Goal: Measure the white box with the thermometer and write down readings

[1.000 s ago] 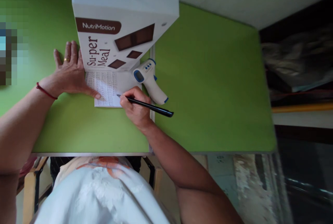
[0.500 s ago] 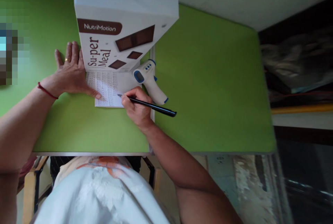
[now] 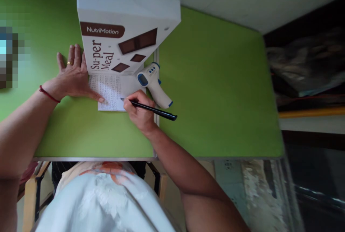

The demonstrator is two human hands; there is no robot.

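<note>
A sheet of white paper (image 3: 114,104) covered with rows of small handwriting lies on the green table. My left hand (image 3: 74,75) rests flat with fingers spread, its thumb on the paper's left part and its fingers beside the box. Pinched in my right hand (image 3: 141,111) is a black pen (image 3: 159,111), its tip at the writing near the paper's middle. The white NutriMotion box (image 3: 107,14) stands at the paper's far edge and hides part of it. A white and blue infrared thermometer (image 3: 155,84) lies just beyond my right hand, over the paper's right edge.
The green table (image 3: 215,99) has a metal seam running under the thermometer and a front edge close to my body. A pale wall stands behind the table. To the right is a shelf with a yellow edge (image 3: 309,112) and plastic bags. A blurred-out object sits far left.
My right hand and the pen have shifted slightly left along the paper. The left hand stays in place, and the view has moved very slightly.
</note>
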